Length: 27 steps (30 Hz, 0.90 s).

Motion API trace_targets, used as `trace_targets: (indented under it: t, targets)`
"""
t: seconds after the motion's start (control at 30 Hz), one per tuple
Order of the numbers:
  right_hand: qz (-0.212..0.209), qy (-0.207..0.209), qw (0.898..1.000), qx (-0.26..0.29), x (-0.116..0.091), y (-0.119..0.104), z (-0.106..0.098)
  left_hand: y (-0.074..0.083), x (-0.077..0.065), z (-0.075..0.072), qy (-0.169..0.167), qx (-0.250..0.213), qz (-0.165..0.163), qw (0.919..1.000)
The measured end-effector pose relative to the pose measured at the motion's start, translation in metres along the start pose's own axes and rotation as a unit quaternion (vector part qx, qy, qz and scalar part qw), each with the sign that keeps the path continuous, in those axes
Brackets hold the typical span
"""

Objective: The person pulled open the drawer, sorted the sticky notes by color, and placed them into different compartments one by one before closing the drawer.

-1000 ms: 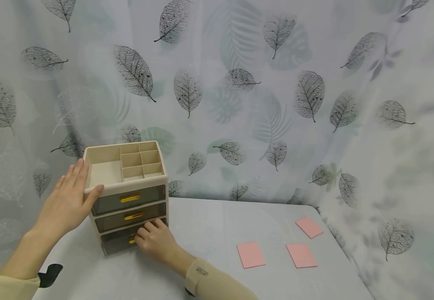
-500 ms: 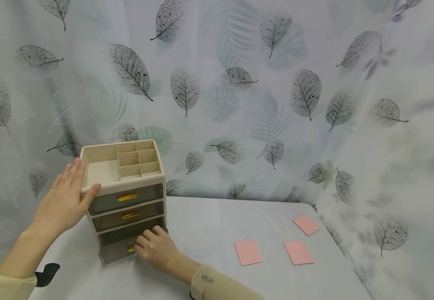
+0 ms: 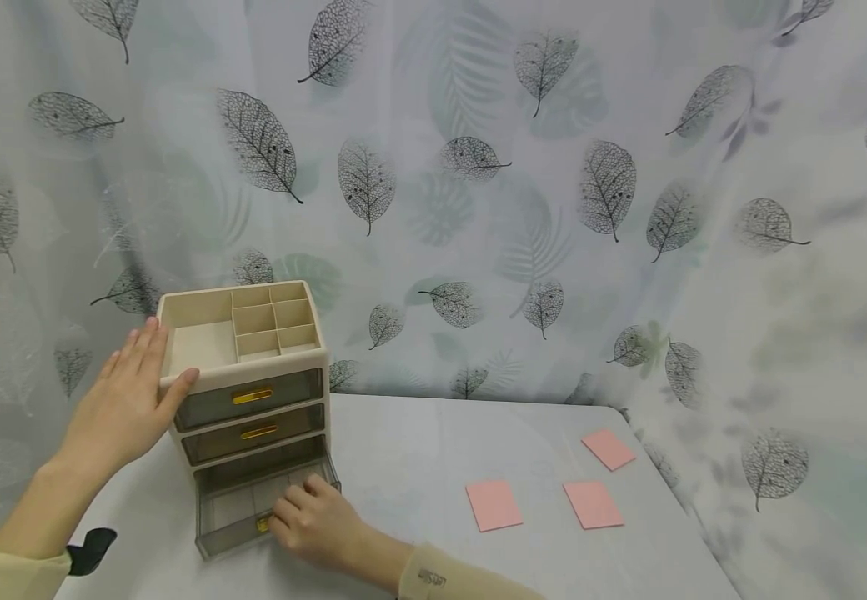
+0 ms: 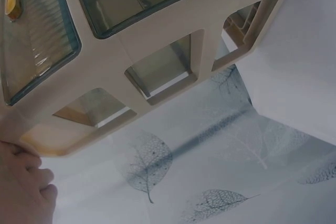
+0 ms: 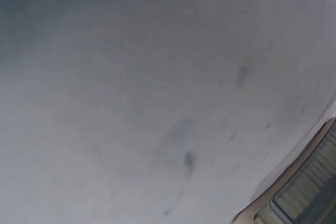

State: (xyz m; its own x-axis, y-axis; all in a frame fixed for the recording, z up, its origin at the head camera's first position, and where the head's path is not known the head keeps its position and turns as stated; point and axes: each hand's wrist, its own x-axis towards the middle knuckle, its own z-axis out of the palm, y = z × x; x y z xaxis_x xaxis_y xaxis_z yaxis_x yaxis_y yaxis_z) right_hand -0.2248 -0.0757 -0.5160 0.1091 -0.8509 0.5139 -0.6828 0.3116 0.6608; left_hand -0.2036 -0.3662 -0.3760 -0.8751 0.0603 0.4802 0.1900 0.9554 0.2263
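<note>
On the left of the table stands a cream desktop organizer [image 3: 246, 368] with three smoky see-through drawers and a divided open top. My left hand [image 3: 122, 404] rests against its upper left side, fingers straight and thumb over the front edge. In the left wrist view the same hand [image 4: 23, 187] touches the organizer's frame [image 4: 113, 56], which has side openings. The bottom drawer [image 3: 227, 537] is pulled well out, and nothing shows inside the visible part. My right hand [image 3: 317, 521] holds its gold handle [image 3: 263, 523] with curled fingers, hiding part of the drawer front.
Several flat pink squares, among them one nearer pad [image 3: 494, 505] and one farther pad [image 3: 608, 449], lie on the white table [image 3: 403, 450] to the right. A leaf-print curtain [image 3: 433, 208] hangs behind. Near my left sleeve is a black object [image 3: 92, 552].
The bottom drawer has slid from shut to well out toward me, with my right hand moving along on its handle. My left hand has stayed on the organizer.
</note>
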Motion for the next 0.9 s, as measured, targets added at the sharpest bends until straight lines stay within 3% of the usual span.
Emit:
trace_targets:
  t: [0.2, 0.9]
  targets:
    - [-0.013, -0.009, 1.000, -0.004, -0.0083, -0.0090, 0.0016, -0.0007, -0.0007, 0.0005, -0.001, -0.002, -0.001, 1.0000]
    - [0.014, -0.015, 1.000, 0.015, -0.0087, -0.0113, -0.0072, -0.0005, -0.0002, 0.0004, 0.004, -0.001, 0.003, 1.0000]
